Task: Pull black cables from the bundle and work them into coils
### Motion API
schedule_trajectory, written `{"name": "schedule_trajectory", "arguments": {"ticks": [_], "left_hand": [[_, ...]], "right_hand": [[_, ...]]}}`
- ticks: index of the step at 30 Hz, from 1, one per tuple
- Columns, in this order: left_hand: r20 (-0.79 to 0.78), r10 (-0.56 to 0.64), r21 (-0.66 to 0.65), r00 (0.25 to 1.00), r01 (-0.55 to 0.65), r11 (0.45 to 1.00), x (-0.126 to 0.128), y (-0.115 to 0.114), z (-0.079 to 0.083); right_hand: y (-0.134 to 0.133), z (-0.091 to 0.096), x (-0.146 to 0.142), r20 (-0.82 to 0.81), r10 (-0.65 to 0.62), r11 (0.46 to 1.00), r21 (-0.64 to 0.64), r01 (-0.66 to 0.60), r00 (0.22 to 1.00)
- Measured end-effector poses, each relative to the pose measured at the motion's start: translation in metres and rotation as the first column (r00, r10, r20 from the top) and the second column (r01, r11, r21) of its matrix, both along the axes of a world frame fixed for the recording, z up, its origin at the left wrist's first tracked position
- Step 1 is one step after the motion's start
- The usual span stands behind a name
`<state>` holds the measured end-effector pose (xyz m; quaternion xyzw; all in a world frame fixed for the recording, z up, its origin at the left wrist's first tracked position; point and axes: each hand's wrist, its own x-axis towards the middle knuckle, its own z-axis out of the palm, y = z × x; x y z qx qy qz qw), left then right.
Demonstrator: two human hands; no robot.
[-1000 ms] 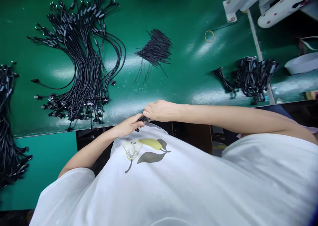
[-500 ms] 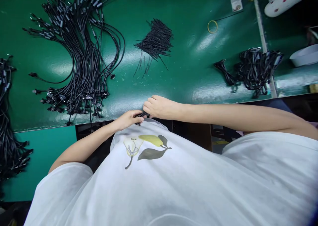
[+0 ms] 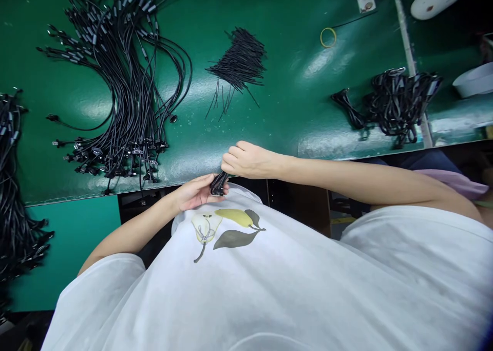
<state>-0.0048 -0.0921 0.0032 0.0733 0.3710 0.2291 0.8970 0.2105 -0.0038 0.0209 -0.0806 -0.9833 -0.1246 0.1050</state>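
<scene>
Both hands meet at the near edge of the green table [image 3: 292,99], just above my white shirt. A small black coiled cable bundle [image 3: 217,183] sits between them. My left hand [image 3: 194,192] cups it from below with curled fingers. From above, my right hand [image 3: 246,160] pinches its upper end, fingers closed. Most of the bundle is hidden by the fingers.
A large fan of black cables with connectors [image 3: 123,84] lies at the left. A pile of short black ties [image 3: 239,63] is in the middle, and bundled cables [image 3: 393,107] lie at the right. More cables [image 3: 15,186] hang at the far left. A yellow rubber band [image 3: 327,37] lies farther back.
My hands have drawn slightly apart, the left turning palm up, so the black bundle now shows between them. The view has shifted a little.
</scene>
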Motion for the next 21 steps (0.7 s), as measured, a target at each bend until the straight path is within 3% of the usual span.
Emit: {"name": "schedule_trajectory", "arguments": {"ticks": [5, 8, 14, 17, 21], "left_hand": [[0.122, 0.107, -0.154, 0.987, -0.088, 0.984, 0.013, -0.011, 0.01], [0.083, 0.166, -0.102, 0.983, -0.157, 0.982, 0.017, -0.011, 0.017], [-0.154, 0.062, 0.164, 0.986, -0.036, 0.986, 0.019, -0.008, 0.018], [-0.206, -0.011, 0.135, 0.978, 0.04, 0.99, 0.02, -0.008, 0.013], [-0.137, -0.024, 0.048, 0.99, 0.031, 0.998, 0.018, -0.006, 0.006]], "right_hand": [[0.007, 0.002, 0.001, -0.061, 0.062, 0.997, 0.058, -0.059, 0.996], [0.009, 0.0, 0.002, -0.073, 0.058, 0.996, 0.072, -0.052, 0.996], [0.0, -0.009, 0.0, 0.024, 0.017, 0.994, -0.109, -0.014, 1.0], [-0.004, -0.012, 0.0, 0.112, 0.034, 0.978, -0.207, -0.01, 0.993], [-0.003, -0.012, 0.003, 0.143, 0.079, 0.957, -0.288, -0.035, 0.987]]}}
